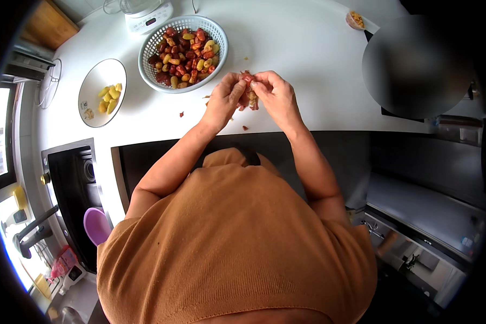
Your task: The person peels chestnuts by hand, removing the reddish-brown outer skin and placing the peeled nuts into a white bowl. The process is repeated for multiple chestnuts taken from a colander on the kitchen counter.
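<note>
My left hand (pixel 224 98) and my right hand (pixel 276 95) meet over the white countertop, fingertips pinching a small reddish piece of fruit or nut (pixel 248 77) between them. Below the fingertips lies a small pile of red skins and pale peelings (pixel 251 99). A pale blue-grey plastic colander (pixel 142 69), up and to the left, holds many red and yellow-green oblong pieces, some wrinkled. Farther left, a white bowl with a dark rim (pixel 94 83) holds several peeled yellow pieces (pixel 110 97). Red scraps (pixel 182 114) lie scattered on the counter near my hands.
A white kitchen appliance with a control panel (pixel 150 20) stands behind the colander. At the far right back is a small container of yellowish bits (pixel 355 20). A black sink (pixel 71 178) with a purple basin (pixel 96 226) is at the left. The counter's front edge runs below my hands.
</note>
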Demonstrator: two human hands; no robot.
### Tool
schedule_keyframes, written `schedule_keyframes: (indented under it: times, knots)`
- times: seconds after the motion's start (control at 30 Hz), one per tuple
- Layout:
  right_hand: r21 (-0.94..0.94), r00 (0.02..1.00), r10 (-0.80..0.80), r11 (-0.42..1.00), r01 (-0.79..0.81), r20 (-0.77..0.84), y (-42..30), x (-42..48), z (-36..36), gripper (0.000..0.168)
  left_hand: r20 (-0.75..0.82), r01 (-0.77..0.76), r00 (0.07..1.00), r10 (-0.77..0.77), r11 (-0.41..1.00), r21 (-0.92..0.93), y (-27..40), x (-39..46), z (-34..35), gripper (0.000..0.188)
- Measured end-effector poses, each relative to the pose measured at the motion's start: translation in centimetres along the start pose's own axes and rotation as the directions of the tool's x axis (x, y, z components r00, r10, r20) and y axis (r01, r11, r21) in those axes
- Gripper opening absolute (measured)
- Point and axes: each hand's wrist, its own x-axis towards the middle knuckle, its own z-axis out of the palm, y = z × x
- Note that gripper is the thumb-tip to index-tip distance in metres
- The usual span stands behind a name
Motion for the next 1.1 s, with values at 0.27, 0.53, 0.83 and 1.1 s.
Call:
schedule_keyframes:
  times: [0.27,0.53,0.83,1.1]
  knots:
    - [-0.049,0.998,0.000,0.999,-0.003,-0.056,2.6,1.1,-0.7,0.017,-0.169,-0.076,0.977,0.129,0.954,0.288,-0.7,0.0,1.8,0.014]
    - [-0.099,0.992,0.121,0.988,-0.117,0.030,5.6,2.3,-0.1,0.019,-0.236,-0.021,0.961,0.147,0.885,0.465,-3.1,0.5,1.1,0.018]
    - [-0.618,0.984,-0.179,0.774,0.142,0.002,6.7,2.9,0.2,0.010,-0.120,-0.022,0.956,0.266,0.477,0.879,-6.8,1.5,-0.7,0.020]
    - [-0.624,0.928,-0.347,0.698,0.352,0.135,1.7,5.1,3.9,0.006,-0.042,-0.054,0.983,0.181,0.494,0.868,-5.5,-0.1,-2.5,0.029]
